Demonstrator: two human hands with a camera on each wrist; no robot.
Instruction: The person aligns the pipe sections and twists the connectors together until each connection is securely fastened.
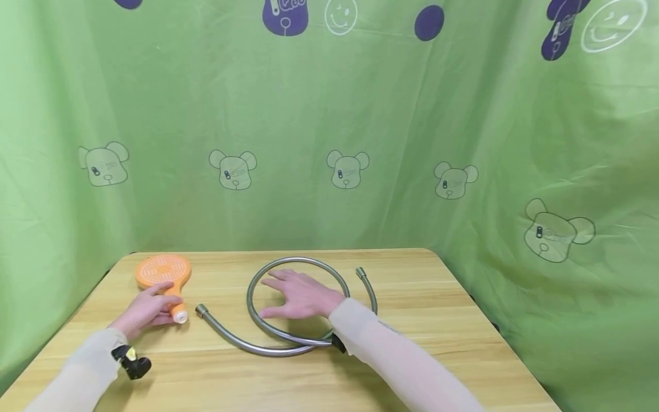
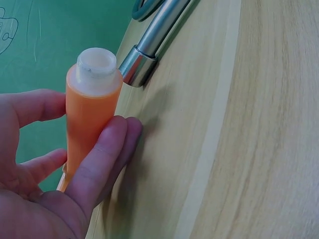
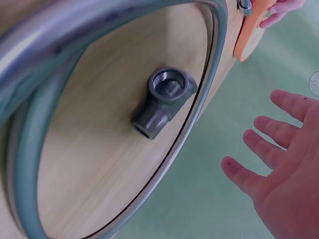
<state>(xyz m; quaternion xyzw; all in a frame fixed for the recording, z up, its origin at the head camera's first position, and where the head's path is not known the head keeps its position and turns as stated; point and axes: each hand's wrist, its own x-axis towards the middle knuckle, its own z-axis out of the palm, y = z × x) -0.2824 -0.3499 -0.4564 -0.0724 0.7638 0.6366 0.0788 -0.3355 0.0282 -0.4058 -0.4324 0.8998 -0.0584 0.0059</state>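
At the table's left, my left hand (image 1: 146,309) grips the handle of an orange shower head (image 1: 163,270). Its white threaded-looking end (image 2: 97,67) points toward me, with fingers on both sides of the handle. A looped silver shower hose (image 1: 278,350) lies across the middle, a metal nut (image 1: 201,310) at its left end and another (image 1: 360,272) at its right end. Over the loop hovers my right hand (image 1: 304,294), fingers spread and holding nothing. In the right wrist view a dark pipe fitting (image 3: 169,99) lies inside the loop; the right hand hides it from the head view.
The wooden table (image 1: 463,355) has green curtains (image 1: 309,217) on its back and sides. A black wrist camera (image 1: 133,361) sits on the left sleeve. The hose's left end lies just right of the shower head handle.
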